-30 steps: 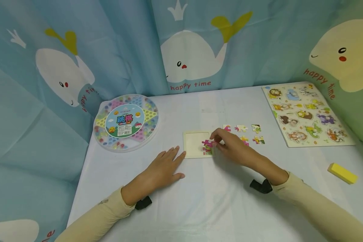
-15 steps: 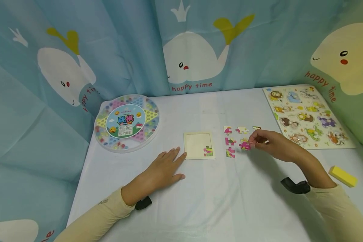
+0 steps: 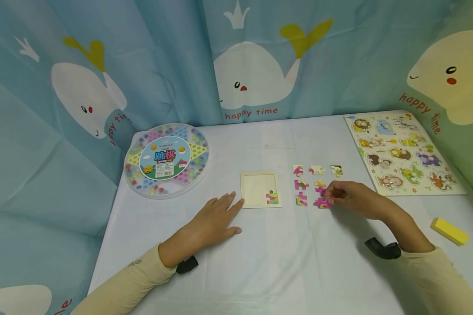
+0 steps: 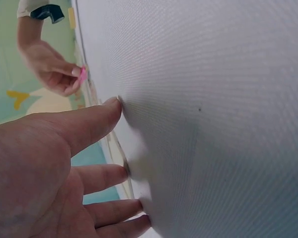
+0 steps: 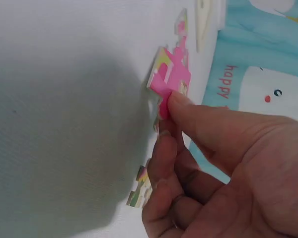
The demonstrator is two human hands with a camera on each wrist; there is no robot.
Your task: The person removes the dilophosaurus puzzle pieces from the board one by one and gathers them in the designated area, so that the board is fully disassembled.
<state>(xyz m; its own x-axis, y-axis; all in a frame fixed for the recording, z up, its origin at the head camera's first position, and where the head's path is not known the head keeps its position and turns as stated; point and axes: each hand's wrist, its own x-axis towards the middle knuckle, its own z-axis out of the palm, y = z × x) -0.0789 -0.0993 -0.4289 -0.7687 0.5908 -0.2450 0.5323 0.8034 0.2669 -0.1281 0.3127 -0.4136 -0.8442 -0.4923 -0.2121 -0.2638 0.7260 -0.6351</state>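
Observation:
My right hand (image 3: 348,199) pinches a pink jigsaw piece (image 5: 161,82) between thumb and fingers. It is low over the table, at the lower end of the middle column of loose jigsaw pieces (image 3: 301,199). My left hand (image 3: 214,218) rests on the white cloth with its fingers spread, one fingertip right at the lower left corner of the square puzzle tray (image 3: 254,205). One pink and green jigsaw piece (image 3: 272,197) lies in that tray's lower right corner. Another loose piece (image 5: 139,191) shows beneath my right hand's fingers in the right wrist view.
A round Chinese checkers box (image 3: 165,157) lies at the back left. At the back right is an animal puzzle board (image 3: 406,153), with a yellow block (image 3: 449,231) in front of it. A whale-print curtain (image 3: 173,65) stands behind the table.
My right hand has carried the pink piece from over the tray rightward to the loose pieces, then slightly toward me. The left hand has stayed in place.

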